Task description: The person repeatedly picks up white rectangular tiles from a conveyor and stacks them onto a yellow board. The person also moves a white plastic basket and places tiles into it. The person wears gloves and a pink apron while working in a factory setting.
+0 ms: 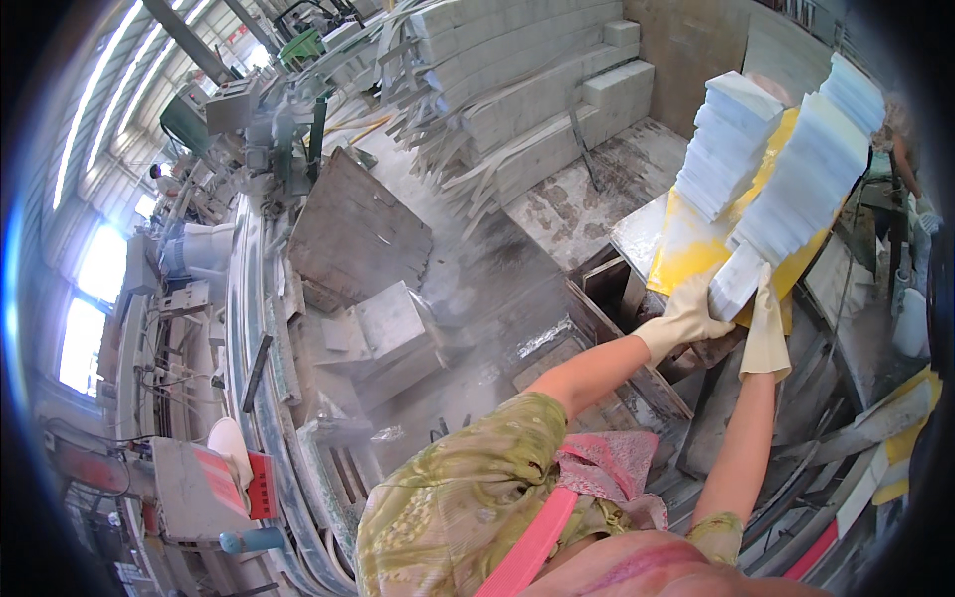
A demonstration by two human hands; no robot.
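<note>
A short stack of white stone tiles (737, 281) sits at the near end of a longer row of stacked tiles (796, 184). My left hand (688, 312), in a cream rubber glove, grips its left side. On the opposite side my right hand (765, 323), gloved the same way, presses with its fingers along the edge, so the short stack is between both hands. A second row of white tiles (724, 149) stands to the left. Both rows rest on a yellow sheet (686, 235). Palms and some fingertips are hidden.
Big pale stone blocks (537, 70) are piled at the back beside long thin offcuts. A brown board (360, 224) and a grey block (393, 323) lie left of centre. Machine rails (254, 328) run down the left. Another person's arm (903, 164) shows at far right.
</note>
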